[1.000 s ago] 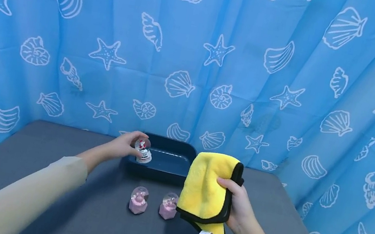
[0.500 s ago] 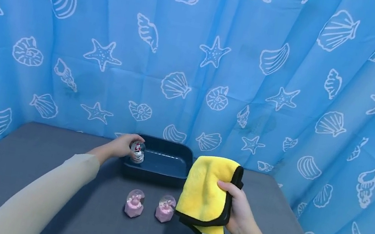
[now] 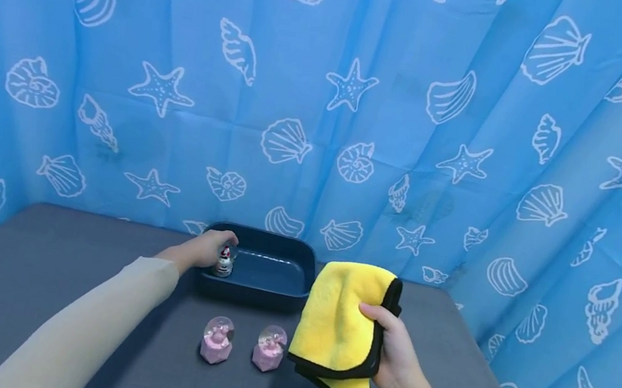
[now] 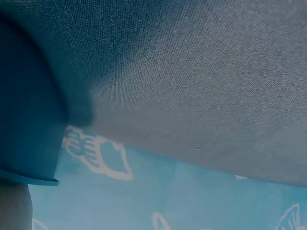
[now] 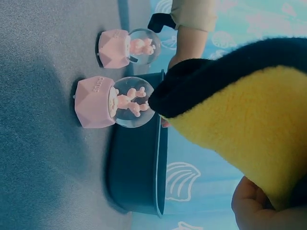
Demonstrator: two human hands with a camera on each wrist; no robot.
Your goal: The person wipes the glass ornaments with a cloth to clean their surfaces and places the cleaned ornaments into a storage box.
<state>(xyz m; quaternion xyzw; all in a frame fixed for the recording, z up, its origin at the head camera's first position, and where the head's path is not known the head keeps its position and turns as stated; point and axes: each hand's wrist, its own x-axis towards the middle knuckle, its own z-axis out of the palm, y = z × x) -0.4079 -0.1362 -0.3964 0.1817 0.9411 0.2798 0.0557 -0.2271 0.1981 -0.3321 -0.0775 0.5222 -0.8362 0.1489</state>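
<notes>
My left hand (image 3: 205,249) reaches into the left end of a dark blue rectangular tray (image 3: 253,297) and holds a small snow globe (image 3: 223,266) with a red and white figure and a white base. Its fingers partly cover the globe. My right hand (image 3: 397,349) grips a folded yellow towel (image 3: 337,315) with black edging, thumb on the front face, raised to the right of the tray. In the left wrist view, the tray's outer wall (image 4: 29,115) fills the left side, with a bit of the hand (image 4: 13,208) below it; the globe is hidden there.
Two pink snow globes, a left one (image 3: 217,341) and a right one (image 3: 269,350), stand on the grey tabletop (image 3: 150,345) in front of the tray. A blue curtain (image 3: 301,103) with white shells and starfish hangs close behind the table.
The left hand has lowered the snow globe from above the tray's left edge down into its left end. The right hand has kept its grip on the towel, barely moving.
</notes>
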